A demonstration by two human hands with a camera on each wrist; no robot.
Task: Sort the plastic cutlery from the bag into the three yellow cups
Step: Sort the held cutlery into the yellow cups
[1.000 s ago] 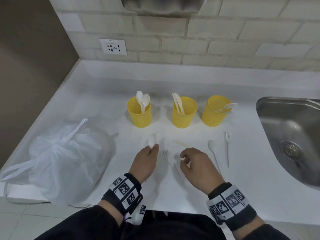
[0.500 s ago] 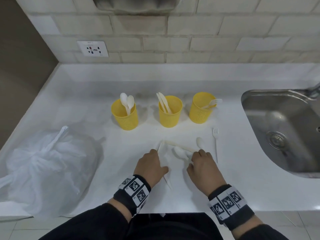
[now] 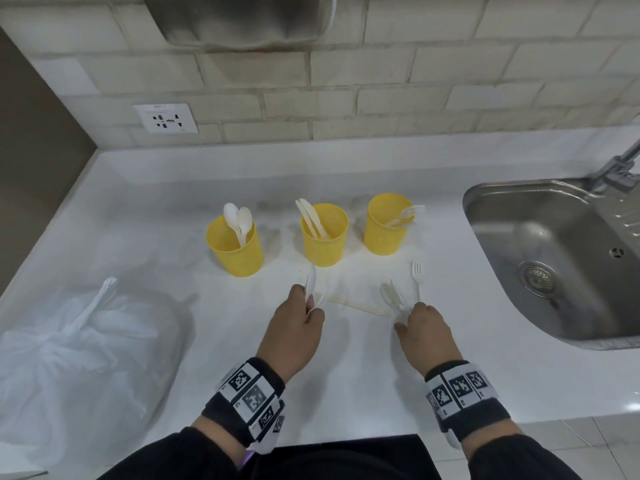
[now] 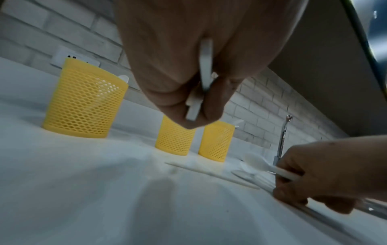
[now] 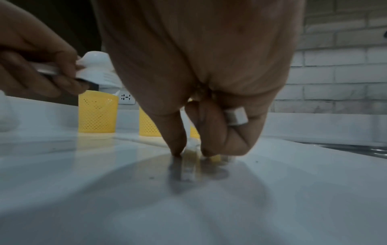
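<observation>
A: Plastic spoon [image 3: 311, 280] pinched in left hand [image 3: 294, 327], above the counter before the cups.
B: Right hand [image 3: 424, 329] pinches spoon handle [image 5: 235, 118]; lift level, drop bowl-up into spoon cup [image 3: 235, 249].

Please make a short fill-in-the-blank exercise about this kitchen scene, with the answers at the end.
1. The left cup holds two ____.
2. The middle cup holds two ____.
3. The right cup holds ____.
4. The left hand grips a ____.

Missing words: spoons; knives; forks; spoon
</observation>
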